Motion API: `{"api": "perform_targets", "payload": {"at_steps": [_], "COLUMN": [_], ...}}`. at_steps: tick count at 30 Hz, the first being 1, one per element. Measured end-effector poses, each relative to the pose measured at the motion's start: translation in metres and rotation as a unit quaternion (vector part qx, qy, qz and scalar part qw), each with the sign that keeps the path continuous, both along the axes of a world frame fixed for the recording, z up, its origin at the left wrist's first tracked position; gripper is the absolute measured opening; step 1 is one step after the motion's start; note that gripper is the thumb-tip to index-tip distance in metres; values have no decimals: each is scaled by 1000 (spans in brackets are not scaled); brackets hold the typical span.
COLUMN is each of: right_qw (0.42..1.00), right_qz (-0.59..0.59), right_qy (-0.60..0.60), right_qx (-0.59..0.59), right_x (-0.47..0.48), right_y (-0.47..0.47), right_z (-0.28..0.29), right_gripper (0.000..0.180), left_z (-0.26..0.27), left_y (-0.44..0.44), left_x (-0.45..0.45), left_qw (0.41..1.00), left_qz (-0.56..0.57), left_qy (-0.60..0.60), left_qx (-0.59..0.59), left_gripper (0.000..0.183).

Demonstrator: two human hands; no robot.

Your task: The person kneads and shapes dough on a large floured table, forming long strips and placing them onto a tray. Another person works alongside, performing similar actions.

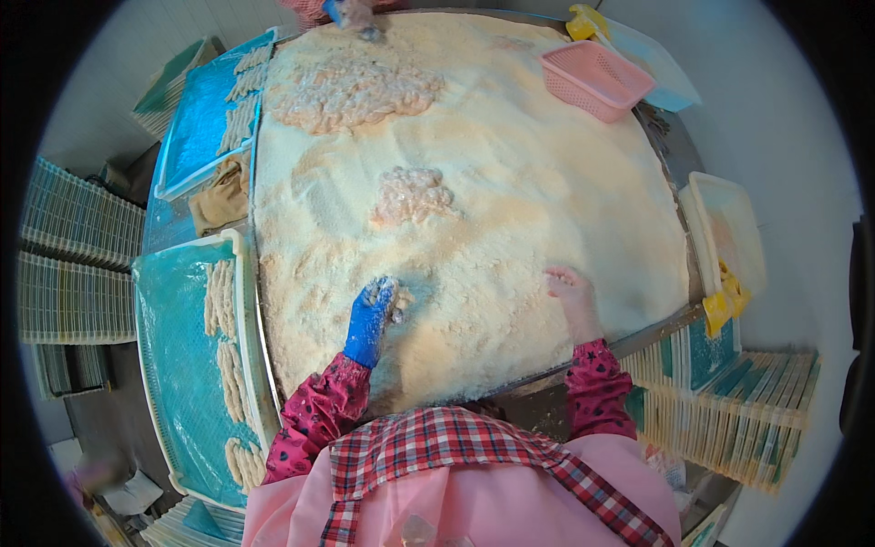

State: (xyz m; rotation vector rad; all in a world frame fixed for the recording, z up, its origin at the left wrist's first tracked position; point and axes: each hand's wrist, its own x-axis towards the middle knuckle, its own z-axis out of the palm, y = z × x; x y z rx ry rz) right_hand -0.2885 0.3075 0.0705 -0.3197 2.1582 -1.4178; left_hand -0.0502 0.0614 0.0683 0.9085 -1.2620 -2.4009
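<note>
My left hand point(372, 318), in a blue glove dusted with crumbs, is closed around several small crumb-coated pieces point(400, 301) low over the bed of pale breadcrumbs point(492, 225). To the right, my bare right hand point(571, 290) is above the crumbs with its fingers curled; nothing shows in it. Beyond my left hand lies a small pile of wet, raw-looking pieces point(413, 195), and a larger pile point(355, 96) is farther back. On the left, a tray with a green liner point(171, 342) holds coated strips point(220, 297) in rows along its right side.
A co-worker's blue-gloved hand point(348, 14) is at the far edge. A second lined tray point(205, 102) and a tan cloth point(222, 198) lie left. A pink basket point(598, 78) stands back right; a white tub point(735, 232) with a yellow glove point(724, 301) is right. Stacked trays point(724, 403) flank the table.
</note>
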Motion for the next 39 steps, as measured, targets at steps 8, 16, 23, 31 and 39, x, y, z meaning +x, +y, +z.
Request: {"api": "perform_targets", "payload": {"at_steps": [8,16,23,31,39], "right_qw": [954,968,968,920,938], "right_qz": [203,153,238,349,233], "right_qy": [192,194,78,176,239], "right_qx": [109,38,-30,-17,-92], "right_x": [54,1,28,82,140], "right_y": [-12,-64,-95,-133,-147], "right_z": [-1,-34,-10,-4,35], "right_gripper": [19,15,13,17,32], "left_z": [-28,-7,-21,-17,-59], "left_y": [9,-27,19,1,43], "left_x": [11,26,20,32,1], "left_qw": [834,765,760,999,843], "left_qz": [-205,-207,-131,33,254], "left_qy": [-41,-38,-117,37,309], "left_qx": [-510,-608,-626,-9,361], "left_gripper": [29,29,33,35,38]}}
